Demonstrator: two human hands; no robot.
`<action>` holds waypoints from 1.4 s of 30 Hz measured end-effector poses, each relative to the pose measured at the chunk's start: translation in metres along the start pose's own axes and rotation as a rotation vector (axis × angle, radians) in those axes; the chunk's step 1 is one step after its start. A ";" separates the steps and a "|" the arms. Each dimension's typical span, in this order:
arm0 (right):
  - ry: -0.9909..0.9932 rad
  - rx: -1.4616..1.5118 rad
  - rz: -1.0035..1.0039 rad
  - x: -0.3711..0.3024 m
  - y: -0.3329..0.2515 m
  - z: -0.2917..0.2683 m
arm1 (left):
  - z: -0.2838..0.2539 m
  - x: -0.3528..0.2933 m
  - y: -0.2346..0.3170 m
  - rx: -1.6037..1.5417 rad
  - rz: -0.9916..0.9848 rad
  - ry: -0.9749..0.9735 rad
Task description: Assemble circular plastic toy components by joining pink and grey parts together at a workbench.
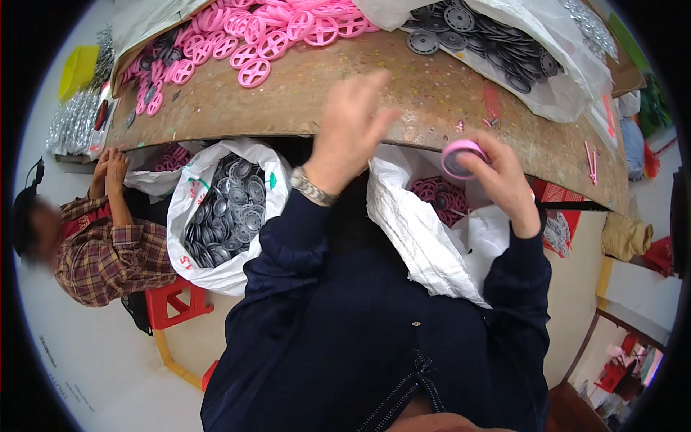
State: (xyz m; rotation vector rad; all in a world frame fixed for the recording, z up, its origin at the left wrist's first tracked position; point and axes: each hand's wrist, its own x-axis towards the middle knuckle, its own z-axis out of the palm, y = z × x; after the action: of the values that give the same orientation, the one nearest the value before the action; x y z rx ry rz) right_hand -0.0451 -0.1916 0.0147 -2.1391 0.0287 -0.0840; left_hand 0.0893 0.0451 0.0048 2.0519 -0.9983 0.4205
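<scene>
My right hand [509,180] is closed round a small pink plastic wheel [452,150] with a dark middle, above an open white sack [432,248] of pink and dark wheels [445,198]. Over the front edge of the wooden table [288,101], my left hand [349,126] reaches forward, slightly blurred. Its fingers are stretched out and the thumb stands apart; no object shows in it. Pink spoked rings [273,43] are heaped on the table beyond it. Grey plastic discs [497,54] spill from a white bag at the far right.
Left of my lap stands a white sack [277,245] of grey discs. A person in a checked shirt [108,255] sits at the far left beside a red stool [176,302]. Thin pink sticks [592,164] lie near the table's right end.
</scene>
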 end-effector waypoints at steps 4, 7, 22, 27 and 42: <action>-0.247 -0.402 0.099 -0.018 -0.010 -0.024 | -0.035 0.007 -0.077 0.524 -0.087 0.257; -0.314 -0.587 0.127 -0.024 -0.008 -0.026 | -0.056 0.004 -0.131 0.778 -0.255 0.236; 0.220 -0.413 -0.229 0.098 -0.016 -0.011 | -0.062 0.002 -0.179 0.831 -0.468 0.148; 0.459 -0.648 -0.295 0.158 0.014 0.002 | -0.060 0.003 -0.173 0.748 -0.399 0.173; 0.523 -0.941 -0.134 0.206 0.027 0.019 | 0.013 0.001 -0.050 -0.017 -0.079 0.167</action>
State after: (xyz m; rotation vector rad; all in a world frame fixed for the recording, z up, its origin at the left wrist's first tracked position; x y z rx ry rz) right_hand 0.1617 -0.2013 -0.0076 -2.9844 0.2775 -0.8506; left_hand 0.1279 0.0527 -0.0283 1.9979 -0.8157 0.5301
